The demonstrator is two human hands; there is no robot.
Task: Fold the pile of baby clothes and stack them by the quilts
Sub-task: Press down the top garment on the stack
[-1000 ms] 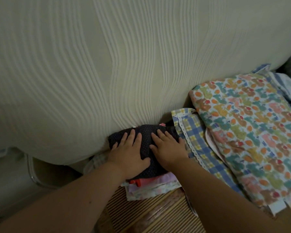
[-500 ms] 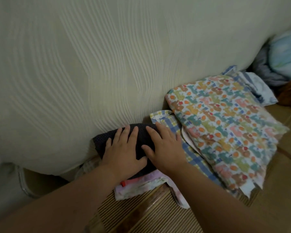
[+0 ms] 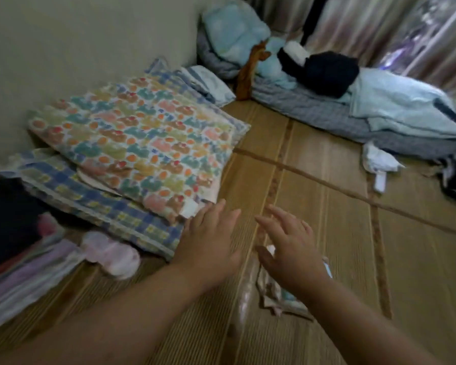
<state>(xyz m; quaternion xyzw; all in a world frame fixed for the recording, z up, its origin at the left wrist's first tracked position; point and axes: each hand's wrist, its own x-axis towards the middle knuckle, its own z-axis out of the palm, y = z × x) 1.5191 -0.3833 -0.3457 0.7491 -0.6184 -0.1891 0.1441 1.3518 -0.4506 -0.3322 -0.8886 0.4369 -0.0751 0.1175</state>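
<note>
**Next piece is right under the right hand, stack is way off to the left**

Both hands are empty atm, fingers spread, palms down, hovering over the woven straw mat floor [image 3: 327,233] in the lower middle of the frame. Left hand [image 3: 211,243] sits just beside the corner of the blue-and-yellow checked quilt [image 3: 111,206], right hand [image 3: 290,248] a bit further right.

The thing that matters imo: a small crumpled pale printed baby garment [image 3: 274,296] lies on the floor directly below the right hand, partly hidden by the wrist. So the right grip is clearly nearer, the left would have to cross over. It's bunched up and blurry, but its long side seems to run roughly top to bottom of the frame, along the forearm. Which end is neck or hem, can't tell.

The folded stack of baby clothes, dark dotted piece on top of pink and lilac ones [image 3: 19,238], is at the far left edge, touching the checked quilt, w/ the colourful floral-print quilt [image 3: 142,138] lying over that quilt further up. A little pink sock-like piece [image 3: 111,255] lies loose next to the stack.

My guess: right hand drops straight down for the crumpled one, then it needs spreading flat before folding.
</note>
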